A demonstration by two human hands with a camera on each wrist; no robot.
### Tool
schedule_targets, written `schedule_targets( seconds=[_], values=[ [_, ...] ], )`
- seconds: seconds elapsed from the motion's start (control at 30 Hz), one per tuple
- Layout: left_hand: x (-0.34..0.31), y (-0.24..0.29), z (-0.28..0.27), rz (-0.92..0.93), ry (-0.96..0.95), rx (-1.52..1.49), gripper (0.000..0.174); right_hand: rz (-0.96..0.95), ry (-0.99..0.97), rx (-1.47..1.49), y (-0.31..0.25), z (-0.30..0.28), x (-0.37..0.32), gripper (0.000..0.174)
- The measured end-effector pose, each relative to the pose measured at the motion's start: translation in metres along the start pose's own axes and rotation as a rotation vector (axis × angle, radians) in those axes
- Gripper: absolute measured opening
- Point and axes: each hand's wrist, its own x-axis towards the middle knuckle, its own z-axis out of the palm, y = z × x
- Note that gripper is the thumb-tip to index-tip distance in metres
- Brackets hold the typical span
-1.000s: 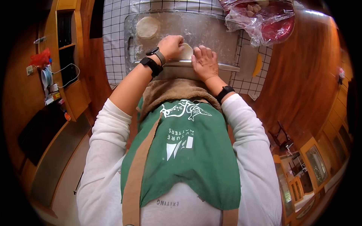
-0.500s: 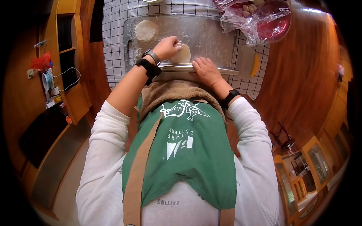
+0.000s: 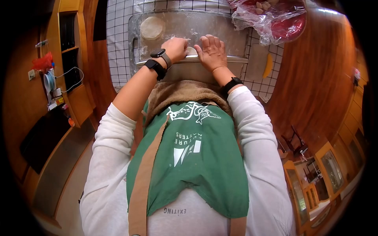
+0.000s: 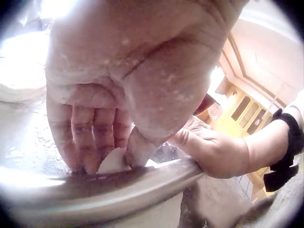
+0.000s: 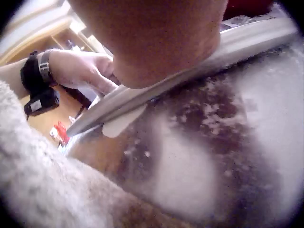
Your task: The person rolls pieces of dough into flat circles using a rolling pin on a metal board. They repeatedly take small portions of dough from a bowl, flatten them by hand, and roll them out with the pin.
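A shiny metal rolling pin [image 3: 237,59] lies across the near part of a floured metal board [image 3: 212,24]. My right hand [image 3: 213,54] presses on the pin with its palm, fingers extended forward beyond it. On the left, my left hand [image 3: 175,48] pinches the edge of a thin dough round [image 4: 115,161] between thumb and curled fingers. The dough passes under the pin, and part of it [image 5: 122,124] shows on the near side in the right wrist view. A stack of pale dough rounds [image 3: 152,28] sits at the board's far left.
A red bowl [image 3: 296,28] draped with clear plastic film [image 3: 256,23] stands at the far right, with small dough pieces [image 3: 263,6]. A flat piece with a yellow edge [image 3: 268,66] lies on the checked tablecloth [image 3: 118,51]. My green apron [image 3: 189,157] is close to the board.
The right hand, loosely bent at the near-side pin half a second ago, is now farther forward with fingers extended. The pin has rolled away from me over the dough. The left hand has come down beside it.
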Motion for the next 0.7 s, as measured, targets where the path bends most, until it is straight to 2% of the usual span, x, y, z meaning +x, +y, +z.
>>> schedule_targets(
  seconds=[0.17,0.23,0.27,0.37,0.4,0.43,0.5,0.57,0.6,0.63,0.7],
  values=[
    [0.004,0.007,-0.002,0.051,-0.031,-0.049,0.017,-0.152,-0.058,-0.028,-0.002,0.006,-0.038,0.033],
    [0.003,0.006,0.007,0.069,-0.046,-0.023,0.017,-0.097,-0.031,-0.067,0.0,0.009,-0.019,0.034],
    [0.007,0.003,0.011,0.091,0.007,0.009,0.017,-0.021,-0.05,-0.094,0.0,0.01,-0.003,0.037],
    [0.004,0.001,0.011,0.16,0.101,0.051,0.012,0.002,-0.111,-0.096,-0.004,0.003,-0.003,0.042],
    [0.003,0.0,0.007,0.196,0.068,-0.01,0.011,-0.092,-0.07,-0.1,0.0,0.008,-0.019,0.049],
    [0.003,-0.001,0.003,0.228,0.037,-0.073,0.011,-0.169,-0.127,-0.047,0.0,0.001,-0.033,0.051],
    [0.003,-0.006,0.0,0.217,-0.017,-0.084,0.012,-0.293,-0.186,-0.013,-0.001,-0.016,-0.049,0.042],
    [0.003,-0.015,0.008,0.159,-0.024,-0.25,0.014,-0.373,-0.228,-0.027,0.014,-0.009,-0.051,0.036],
    [0.001,-0.01,-0.002,0.063,-0.086,-0.285,0.017,-0.449,-0.271,-0.039,0.017,-0.011,-0.05,0.03],
    [0.001,-0.012,0.0,0.065,-0.086,-0.283,0.017,-0.447,-0.268,-0.041,0.022,-0.014,-0.05,0.03],
    [0.001,-0.02,0.008,-0.162,-0.019,-0.72,0.019,-0.48,-0.223,-0.002,0.029,-0.024,-0.046,0.025]
  ],
)
